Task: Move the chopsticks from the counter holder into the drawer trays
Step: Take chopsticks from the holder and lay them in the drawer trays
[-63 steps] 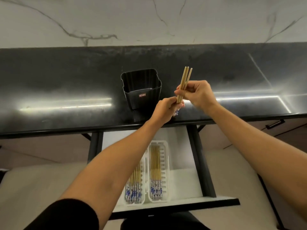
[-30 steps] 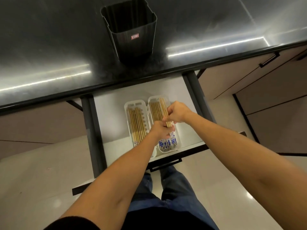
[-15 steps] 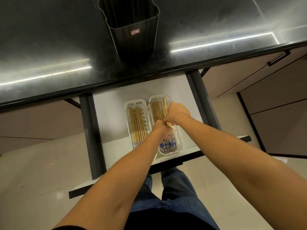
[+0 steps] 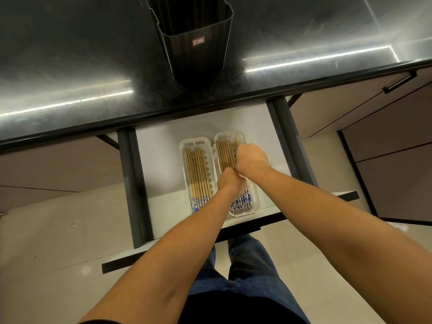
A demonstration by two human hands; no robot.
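Two white trays lie side by side in the open drawer (image 4: 161, 157). The left tray (image 4: 183, 160) holds several wooden chopsticks (image 4: 197, 174) with blue-patterned ends. Over the right tray (image 4: 255, 202), both hands are curled around a small bundle of chopsticks, laid low among the chopsticks (image 4: 225, 153) lying there. My left hand (image 4: 231, 181) grips near the patterned ends, my right hand (image 4: 251, 160) further up. The hands hide most of the bundle. The black holder (image 4: 194, 38) stands on the counter above the drawer; its inside is dark.
The black counter (image 4: 70, 73) overhangs the back of the drawer. Dark drawer rails (image 4: 133, 183) run along both sides. A cabinet front with a black handle (image 4: 399, 81) is at the right. My legs stand below the drawer front.
The bundle came from beside the holder down into the right tray. Over the last half second both hands sank slightly lower into that tray.
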